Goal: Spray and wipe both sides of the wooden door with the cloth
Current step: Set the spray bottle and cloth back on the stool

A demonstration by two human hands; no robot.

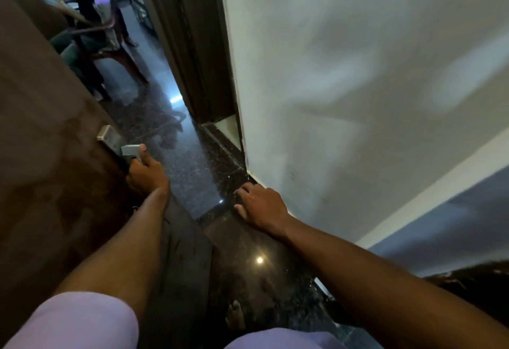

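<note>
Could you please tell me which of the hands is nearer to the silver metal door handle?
Left. The left hand grips the silver metal door handle on the brown wooden door; the right hand is apart, nearer the white wall, holding nothing.

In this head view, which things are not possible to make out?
All head view.
- Far face of the wooden door: hidden by the door itself.
- Fingers of the left hand: behind the door handle.
- No cloth or spray bottle in frame.
- A person in the next room: blurred, partly cut by the top edge.

dark glossy floor (190, 164), bare foot (235, 315) on it
</note>
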